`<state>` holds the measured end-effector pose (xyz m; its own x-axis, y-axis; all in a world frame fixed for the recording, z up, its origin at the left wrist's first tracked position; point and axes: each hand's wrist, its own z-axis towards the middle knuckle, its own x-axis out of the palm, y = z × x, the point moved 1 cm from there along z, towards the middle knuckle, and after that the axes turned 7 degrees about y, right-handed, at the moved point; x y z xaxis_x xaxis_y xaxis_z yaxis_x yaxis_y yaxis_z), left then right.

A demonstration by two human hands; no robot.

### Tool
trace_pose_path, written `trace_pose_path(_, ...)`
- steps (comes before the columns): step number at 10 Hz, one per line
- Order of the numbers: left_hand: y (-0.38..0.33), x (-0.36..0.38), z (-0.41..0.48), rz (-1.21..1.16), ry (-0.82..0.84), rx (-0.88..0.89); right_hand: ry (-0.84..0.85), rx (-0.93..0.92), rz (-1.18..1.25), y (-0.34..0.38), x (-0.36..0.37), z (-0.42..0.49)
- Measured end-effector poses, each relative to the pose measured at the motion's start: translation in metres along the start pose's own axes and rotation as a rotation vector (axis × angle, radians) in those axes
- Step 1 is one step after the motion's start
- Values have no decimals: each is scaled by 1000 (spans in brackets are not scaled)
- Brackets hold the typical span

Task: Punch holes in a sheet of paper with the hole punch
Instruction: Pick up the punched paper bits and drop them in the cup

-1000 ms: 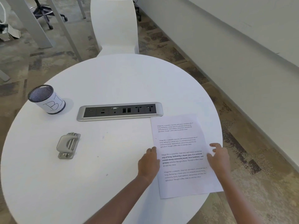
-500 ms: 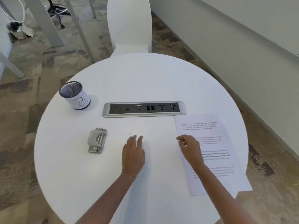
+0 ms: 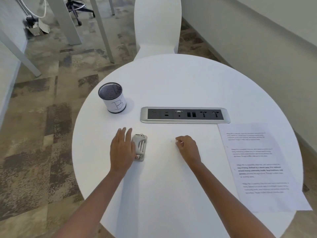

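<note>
The hole punch (image 3: 141, 147) is seen flat on the round white table (image 3: 171, 79), toward the left side; its long side runs from the near edge toward the far edge, a little tilted. The left hand (image 3: 122, 150) is laid against the punch's left side; its fingers (image 3: 123, 134) are stretched out and loose, and the thumb is tucked at the punch's near end; nothing is lifted. The right hand (image 3: 187, 148) is rested on bare table between punch and paper; its fingers are curled in, and nothing is held. The sheet of paper (image 3: 257, 165) is laid flat at the right edge, its near corner hanging over. A mesh cup (image 3: 112, 100) marked "B" is stood near the far left edge; what is inside cannot be told. A socket strip (image 3: 185, 115) is set in the middle.
</note>
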<state>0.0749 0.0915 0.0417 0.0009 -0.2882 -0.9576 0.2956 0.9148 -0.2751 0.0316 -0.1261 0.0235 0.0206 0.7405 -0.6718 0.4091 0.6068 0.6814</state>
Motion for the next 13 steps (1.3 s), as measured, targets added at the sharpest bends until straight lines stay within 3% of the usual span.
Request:
trace_pose_path(3,63,15,7,-152,99,-197,-14,9,-132,14,11,13)
trace_pose_path(7,76,31,8,-112,117,-121,-98,-16,-293,23,30,-4)
trace_pose_path(13,81,35,6,-128,61,-108,-17,29,-515,31,28,3)
